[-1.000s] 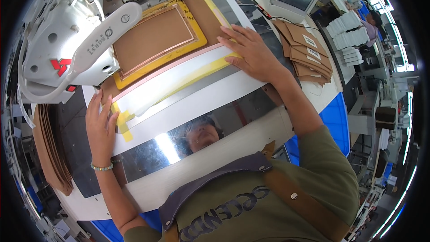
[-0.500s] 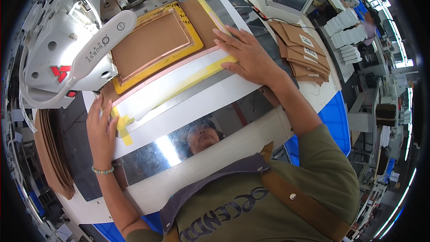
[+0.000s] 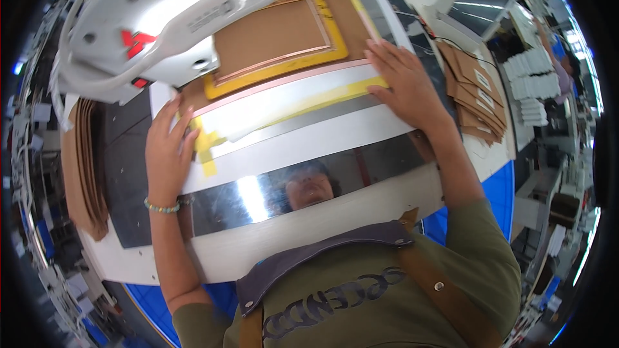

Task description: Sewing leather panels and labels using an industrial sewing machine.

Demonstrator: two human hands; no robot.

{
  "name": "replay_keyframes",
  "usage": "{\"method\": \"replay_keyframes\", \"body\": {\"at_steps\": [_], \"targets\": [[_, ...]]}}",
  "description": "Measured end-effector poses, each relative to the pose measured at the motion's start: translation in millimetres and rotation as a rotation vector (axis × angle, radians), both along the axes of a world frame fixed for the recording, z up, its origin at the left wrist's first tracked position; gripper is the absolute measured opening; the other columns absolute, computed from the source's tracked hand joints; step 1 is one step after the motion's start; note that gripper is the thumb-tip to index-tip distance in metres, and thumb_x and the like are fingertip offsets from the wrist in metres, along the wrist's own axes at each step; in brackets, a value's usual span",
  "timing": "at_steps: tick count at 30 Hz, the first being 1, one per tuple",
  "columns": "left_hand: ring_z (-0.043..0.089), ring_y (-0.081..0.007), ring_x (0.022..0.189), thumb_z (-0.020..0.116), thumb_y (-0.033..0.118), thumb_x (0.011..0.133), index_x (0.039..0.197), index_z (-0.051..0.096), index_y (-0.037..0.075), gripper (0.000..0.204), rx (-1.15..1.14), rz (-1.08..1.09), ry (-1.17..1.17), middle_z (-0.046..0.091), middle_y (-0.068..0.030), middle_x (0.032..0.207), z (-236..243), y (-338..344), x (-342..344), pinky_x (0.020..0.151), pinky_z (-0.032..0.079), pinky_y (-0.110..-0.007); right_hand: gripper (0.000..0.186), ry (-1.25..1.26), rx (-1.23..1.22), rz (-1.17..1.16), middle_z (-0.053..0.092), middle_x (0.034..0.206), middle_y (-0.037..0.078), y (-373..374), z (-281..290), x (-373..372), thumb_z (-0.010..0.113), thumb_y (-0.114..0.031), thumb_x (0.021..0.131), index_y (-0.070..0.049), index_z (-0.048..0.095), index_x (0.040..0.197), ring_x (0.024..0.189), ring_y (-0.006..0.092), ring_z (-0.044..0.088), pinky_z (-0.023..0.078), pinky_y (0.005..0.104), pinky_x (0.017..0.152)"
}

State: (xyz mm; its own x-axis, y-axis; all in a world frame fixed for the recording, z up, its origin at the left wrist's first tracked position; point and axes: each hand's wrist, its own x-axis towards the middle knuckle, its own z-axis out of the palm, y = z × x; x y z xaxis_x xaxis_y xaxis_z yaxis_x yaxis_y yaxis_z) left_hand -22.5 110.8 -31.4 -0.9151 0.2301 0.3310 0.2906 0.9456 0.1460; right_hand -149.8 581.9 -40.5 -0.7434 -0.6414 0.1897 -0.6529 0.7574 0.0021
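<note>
A brown flat panel (image 3: 345,6) lies on a white sheet (image 3: 290,161) over the shiny machine bed. On top of the panel rests a yellow rectangular frame (image 3: 338,45) with a copper-coloured inner border. My left hand (image 3: 169,154) has its fingers stretched along the panel's left front corner, beside yellow tape (image 3: 207,148). At the other end, my right hand (image 3: 409,84) lies with spread fingers on the panel's right front corner, its thumb by the yellow tape strip. Neither hand grips anything. The machine's white head (image 3: 167,6) and its pale arm-like lamp (image 3: 219,13) cover the frame's left part.
A stack of brown panels (image 3: 84,167) stands at the left edge. To the right lie several brown pieces with white labels (image 3: 477,93), near a screen (image 3: 480,3) and a cable. Blue bins (image 3: 490,196) sit below the table edge.
The whole view has shifted, so the table and machine appear farther right and higher. Both hands keep their places at the panel's corners.
</note>
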Motion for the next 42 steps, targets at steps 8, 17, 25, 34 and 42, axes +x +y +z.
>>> {"method": "replay_keyframes", "body": {"at_steps": [8, 17, 25, 34, 42], "targets": [[0.064, -0.0355, 0.133, 0.079, 0.019, 0.095, 0.132, 0.075, 0.006, 0.040, -0.050, 0.055, 0.024, 0.065, -0.0169, 0.150, 0, -3, 7, 0.110, 0.051, -0.043, 0.066, -0.003, -0.021, 0.024, 0.046, 0.168, 0.013, -5, 1, 0, 0.058, -0.045, 0.108, -0.003, 0.052, 0.157, 0.159, 0.0318, 0.036, 0.028, 0.0508, 0.130], [0.061, -0.0382, 0.138, 0.071, 0.006, 0.097, 0.137, 0.072, 0.004, 0.040, -0.022, 0.011, -0.015, 0.062, -0.0184, 0.153, -6, 1, -1, 0.113, 0.049, -0.047, 0.057, 0.096, -0.162, 0.107, 0.059, 0.156, 0.016, 20, 2, -4, 0.067, -0.040, 0.104, 0.000, 0.064, 0.144, 0.149, 0.0332, 0.049, 0.037, 0.0466, 0.123], [0.057, -0.0336, 0.143, 0.063, 0.003, 0.104, 0.146, 0.065, 0.001, 0.043, -0.005, 0.055, -0.067, 0.059, -0.0165, 0.158, -2, -3, 4, 0.120, 0.045, -0.044, 0.029, 0.242, -0.362, -0.345, 0.080, 0.119, 0.010, 166, 93, -25, 0.072, -0.019, 0.102, -0.010, 0.079, 0.128, 0.114, 0.0308, 0.073, 0.056, 0.0396, 0.100], [0.058, -0.0357, 0.143, 0.066, 0.002, 0.102, 0.143, 0.066, 0.001, 0.041, 0.108, 0.071, -0.076, 0.059, -0.0167, 0.157, 7, -35, 12, 0.118, 0.047, -0.045, 0.012, -0.511, -0.493, -0.546, 0.068, 0.080, -0.003, 299, 7, -69, 0.077, -0.019, 0.098, -0.007, 0.074, 0.097, 0.076, 0.0075, 0.057, 0.047, 0.0288, 0.071], [0.060, -0.0381, 0.140, 0.067, -0.003, 0.099, 0.139, 0.067, -0.001, 0.040, 0.151, 0.033, -0.160, 0.061, -0.0185, 0.155, 37, -49, 23, 0.116, 0.048, -0.046, 0.042, -0.629, -1.220, -0.223, 0.074, 0.124, 0.002, 254, 87, -37, 0.075, -0.016, 0.101, -0.003, 0.066, 0.139, 0.105, 0.0074, 0.067, 0.053, 0.0249, 0.095]]}}
